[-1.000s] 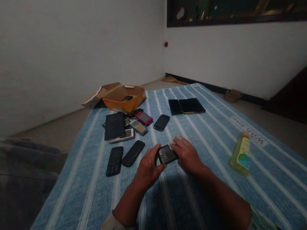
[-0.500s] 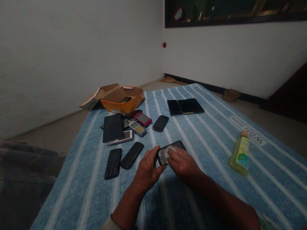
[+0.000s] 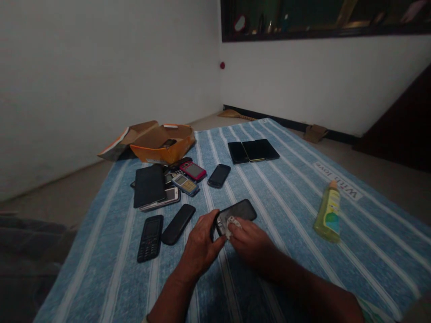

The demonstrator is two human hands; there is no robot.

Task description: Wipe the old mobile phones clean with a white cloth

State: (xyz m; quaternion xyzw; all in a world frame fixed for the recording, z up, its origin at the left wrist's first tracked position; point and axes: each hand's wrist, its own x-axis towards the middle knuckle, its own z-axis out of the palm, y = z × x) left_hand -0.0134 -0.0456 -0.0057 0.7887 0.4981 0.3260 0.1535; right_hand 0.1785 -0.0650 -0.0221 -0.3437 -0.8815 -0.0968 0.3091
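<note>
My left hand (image 3: 202, 242) grips the near-left end of a dark mobile phone (image 3: 240, 210), its thumb and fingers on either side. The phone lies tilted just above or on the striped cloth; I cannot tell which. Pinched in my right hand (image 3: 251, 242) is a crumpled pale cloth (image 3: 232, 225), pressed on the phone's surface near its left end. To the left lie a black keypad phone (image 3: 150, 237) and a black phone (image 3: 178, 224) showing no keys. A small dark phone (image 3: 219, 175) rests beyond my hands.
A heap holds a black tablet-like slab (image 3: 150, 185), a blue keypad phone (image 3: 186, 184) and a pink phone (image 3: 193, 170). Behind stands an open orange carton (image 3: 168, 154). Several dark devices (image 3: 259, 149) lie at the far side. A yellow-green bottle (image 3: 328, 215) is at right on the striped cloth (image 3: 289, 211).
My right hand has slid the pale cloth toward the phone's near-left end, uncovering more of its surface. My left hand keeps its grip. The whole view has shifted slightly.
</note>
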